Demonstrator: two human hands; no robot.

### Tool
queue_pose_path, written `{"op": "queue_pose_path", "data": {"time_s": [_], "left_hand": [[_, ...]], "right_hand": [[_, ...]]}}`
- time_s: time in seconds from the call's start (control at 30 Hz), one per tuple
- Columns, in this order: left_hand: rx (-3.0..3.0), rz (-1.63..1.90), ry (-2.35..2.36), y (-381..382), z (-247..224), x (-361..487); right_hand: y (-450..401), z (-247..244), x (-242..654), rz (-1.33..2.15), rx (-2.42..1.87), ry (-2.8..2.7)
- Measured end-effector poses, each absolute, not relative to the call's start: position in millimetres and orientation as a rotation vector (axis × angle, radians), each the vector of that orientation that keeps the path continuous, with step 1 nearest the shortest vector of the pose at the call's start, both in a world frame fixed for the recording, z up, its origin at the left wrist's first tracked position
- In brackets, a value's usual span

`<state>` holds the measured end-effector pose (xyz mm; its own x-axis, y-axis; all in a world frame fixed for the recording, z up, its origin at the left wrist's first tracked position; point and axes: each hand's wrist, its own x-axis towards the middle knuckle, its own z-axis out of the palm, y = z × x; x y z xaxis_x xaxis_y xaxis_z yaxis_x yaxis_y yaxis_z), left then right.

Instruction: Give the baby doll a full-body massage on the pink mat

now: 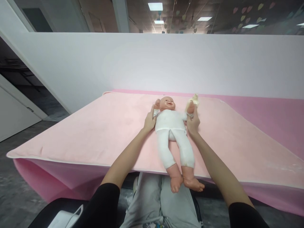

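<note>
A baby doll (171, 122) with a white cloth body lies face up on a pink mat (128, 117), its head towards the wall. Its bare plastic feet hang over the near edge. My left hand (150, 121) is closed around the doll's arm at the left of its head, near the wrist. On the other side, my right hand (193, 123) grips the doll's other raised arm just below its hand. Right behind that doll hand is a pale yellow object (195, 98) with a narrow tip, partly hidden; I cannot make out its kind.
Beneath the mat, a darker pink cover (273, 114) drapes over the table edges. A white partition wall (166, 63) with glass above stands along the back. My grey-trousered legs (152, 199) are under the near edge. A white device (63, 218) lies at lower left.
</note>
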<state>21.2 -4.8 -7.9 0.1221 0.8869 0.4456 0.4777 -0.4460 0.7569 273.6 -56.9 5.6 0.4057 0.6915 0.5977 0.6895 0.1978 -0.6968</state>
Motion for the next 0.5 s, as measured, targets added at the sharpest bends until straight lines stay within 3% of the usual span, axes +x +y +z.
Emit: {"op": "queue_pose_path", "data": {"time_s": [0.13,0.27,0.5], "left_hand": [[2.347,1.131,1.296,-14.7,-1.4,29.7],[2.433,1.158,1.252,-16.5,1.1,33.4],[2.292,1.246,1.182,-18.0,2.0,28.7]], "right_hand": [[-63.2,14.3,269.3,-0.227,-1.723,-1.759],[-64.6,15.0,269.4,-0.291,-1.738,-1.861],[-62.3,6.4,272.4,-0.058,-1.597,-1.657]]}}
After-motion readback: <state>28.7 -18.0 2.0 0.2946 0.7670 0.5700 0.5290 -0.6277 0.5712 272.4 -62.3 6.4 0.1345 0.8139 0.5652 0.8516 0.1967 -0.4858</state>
